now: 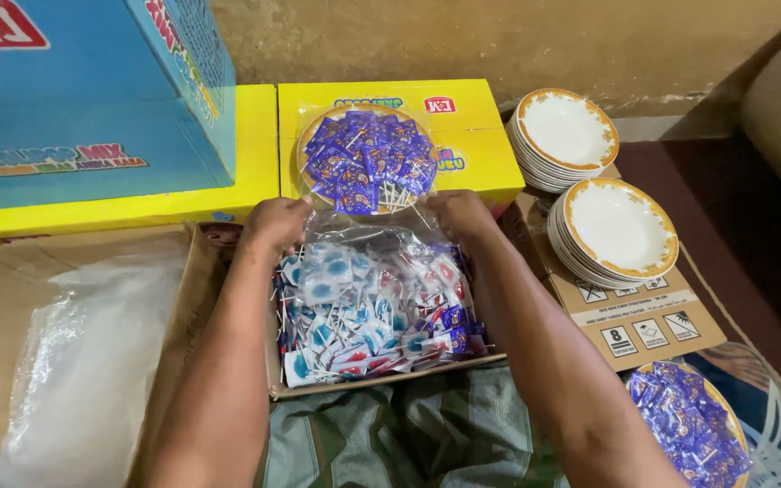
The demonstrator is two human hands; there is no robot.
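Both hands are down at the far edge of an open cardboard box [381, 380] packed with small wrapped lollipops [368, 312], white sticks poking out in every direction. The left hand [273, 226] is curled shut on the far-left edge of the clear plastic bag [363, 230] that lines the box, and the right hand [458, 215] is closed on the same film at the far-right edge, so the sheet is stretched between them just above the sweets. To handle this well, I judge the film wants an even pull from both hands, lifted away from the sticks, since they could snag or pierce thin plastic; a lopsided tug could tip sweets over the near wall of the box onto the green cloth [427, 434]. Just beyond the hands, a plate of purple-wrapped lollipops [368, 161], itself covered in clear film, rests on a yellow carton [481, 149], so lifting the wrists high risks knocking it. To the right of the right hand stand two stacks of gold-rimmed white plates [621, 226]; left of the left hand sits a larger cardboard box holding crumpled clear plastic [83, 361].
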